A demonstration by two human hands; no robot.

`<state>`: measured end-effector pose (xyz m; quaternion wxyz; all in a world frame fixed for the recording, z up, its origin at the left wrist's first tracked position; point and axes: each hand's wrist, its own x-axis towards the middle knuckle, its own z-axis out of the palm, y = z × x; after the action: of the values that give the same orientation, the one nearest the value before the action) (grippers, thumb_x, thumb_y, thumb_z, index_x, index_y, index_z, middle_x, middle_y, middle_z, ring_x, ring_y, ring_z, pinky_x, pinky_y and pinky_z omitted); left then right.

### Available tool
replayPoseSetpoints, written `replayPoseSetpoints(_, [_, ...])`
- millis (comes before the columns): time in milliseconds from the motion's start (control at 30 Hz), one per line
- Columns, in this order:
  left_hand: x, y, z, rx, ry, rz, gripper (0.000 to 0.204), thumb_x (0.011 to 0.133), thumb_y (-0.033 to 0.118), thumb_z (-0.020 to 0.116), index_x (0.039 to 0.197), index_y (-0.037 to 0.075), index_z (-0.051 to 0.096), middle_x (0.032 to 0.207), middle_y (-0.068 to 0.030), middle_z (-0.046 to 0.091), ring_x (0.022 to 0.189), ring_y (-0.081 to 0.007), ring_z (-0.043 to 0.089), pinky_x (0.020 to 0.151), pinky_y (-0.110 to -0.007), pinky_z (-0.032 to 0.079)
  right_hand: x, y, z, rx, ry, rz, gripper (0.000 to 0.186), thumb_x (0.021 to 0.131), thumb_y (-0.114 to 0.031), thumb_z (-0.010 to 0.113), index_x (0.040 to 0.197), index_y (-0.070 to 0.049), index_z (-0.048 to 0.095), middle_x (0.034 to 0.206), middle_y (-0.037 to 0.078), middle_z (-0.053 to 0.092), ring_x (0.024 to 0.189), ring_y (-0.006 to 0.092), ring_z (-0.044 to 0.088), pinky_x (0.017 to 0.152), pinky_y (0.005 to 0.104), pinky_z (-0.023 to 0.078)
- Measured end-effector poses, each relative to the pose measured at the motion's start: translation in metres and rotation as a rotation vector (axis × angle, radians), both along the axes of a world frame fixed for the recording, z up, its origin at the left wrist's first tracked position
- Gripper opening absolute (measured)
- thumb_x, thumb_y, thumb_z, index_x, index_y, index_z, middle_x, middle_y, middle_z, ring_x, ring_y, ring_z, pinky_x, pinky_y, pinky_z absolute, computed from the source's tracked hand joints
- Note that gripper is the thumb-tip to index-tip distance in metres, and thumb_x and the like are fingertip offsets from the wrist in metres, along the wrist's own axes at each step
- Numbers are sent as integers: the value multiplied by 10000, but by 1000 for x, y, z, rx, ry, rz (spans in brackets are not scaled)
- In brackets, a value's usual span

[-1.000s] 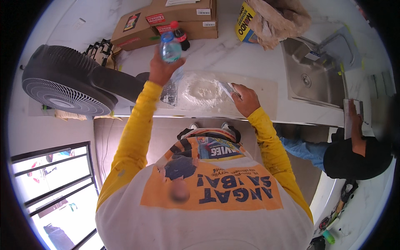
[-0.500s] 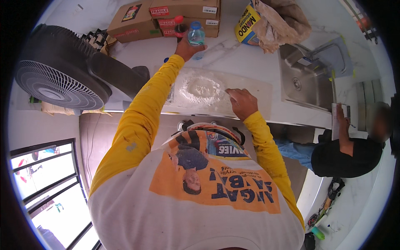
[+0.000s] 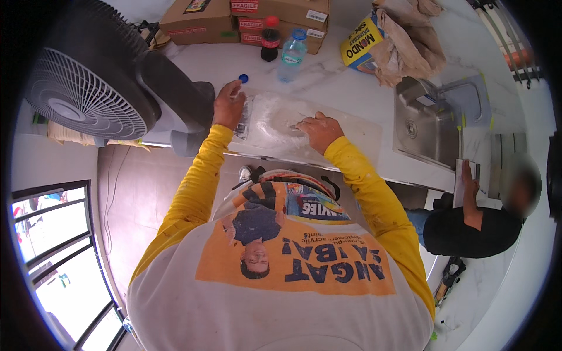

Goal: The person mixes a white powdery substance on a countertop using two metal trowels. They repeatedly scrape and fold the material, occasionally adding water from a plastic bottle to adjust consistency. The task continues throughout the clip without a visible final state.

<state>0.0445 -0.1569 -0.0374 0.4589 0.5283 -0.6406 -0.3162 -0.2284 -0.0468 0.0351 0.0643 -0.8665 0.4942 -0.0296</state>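
White marble counter (image 3: pixel 345 88) runs across the top, brown floor below it. Clear plastic sheet (image 3: pixel 328 131) lies flat on the counter, white powdery patch (image 3: pixel 275 120) in its middle. Left hand (image 3: pixel 228 106) rests at the sheet's left edge, fingers curled down on it, by a small dark strip (image 3: pixel 244 117); can't tell if it pinches anything. Right hand (image 3: pixel 319 130) sits on the sheet just right of the patch, fingers bent and pressing down, smeared white; something thin may be under the fingertips, too small to tell. Both sleeves yellow.

Blue cap (image 3: pixel 243 78) lies loose on the counter just above the left hand. Clear water bottle (image 3: pixel 291 55) stands upright behind the sheet, blue cap on, with a dark soda bottle (image 3: pixel 270 38) just left of it. Cardboard boxes (image 3: pixel 246 17) behind both. Black fan (image 3: pixel 88 88) on the counter's left end, base near the left hand. Yellow bag (image 3: pixel 362 44) and brown paper (image 3: pixel 410 41) at the back right. Steel sink (image 3: pixel 427 123) to the right of the sheet. Another person (image 3: pixel 474 228) in black at far right, holding a board.
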Motion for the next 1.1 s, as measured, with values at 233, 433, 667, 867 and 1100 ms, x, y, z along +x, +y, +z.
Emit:
replayPoseSetpoints(233, [25,50,-15,223,-631,88,658,796,361,729,1304,10,504,1238,-201,571,1147,-357,565,976,-417,460,11,-9,10,97,27,-114,316,823,-88,528,1086,-170,683,1048,0,687,947,237,581,822,344,497])
replayPoseSetpoints(433, [5,51,-11,404,-863,167,908,731,517,767,1374,-8,398,1338,-241,470,1231,-402,492,1017,-448,428,1,-4,32,38,-43,-171,294,828,-102,563,1085,-171,687,1061,-11,688,936,237,581,817,359,503])
replayPoseSetpoints(667, [-7,41,7,543,-943,213,990,666,506,819,1404,41,352,1377,-227,417,1264,-426,451,1018,-495,417,-20,7,51,-5,-189,-277,269,836,-93,593,1079,-159,688,1056,2,689,916,243,578,808,367,503])
replayPoseSetpoints(867, [-12,26,18,708,-980,261,1031,617,473,868,1404,51,352,1367,-206,426,1280,-383,455,1017,-473,421,-31,35,33,33,-356,-318,274,845,-115,597,1104,-148,682,1062,33,685,913,271,581,815,396,489])
replayPoseSetpoints(1100, [17,9,9,549,-828,234,812,659,417,833,1284,14,506,1209,-167,591,1183,-314,568,986,-393,459,-44,48,-8,31,-604,-429,258,871,-172,589,1108,-100,661,1042,130,672,912,338,610,796,424,499])
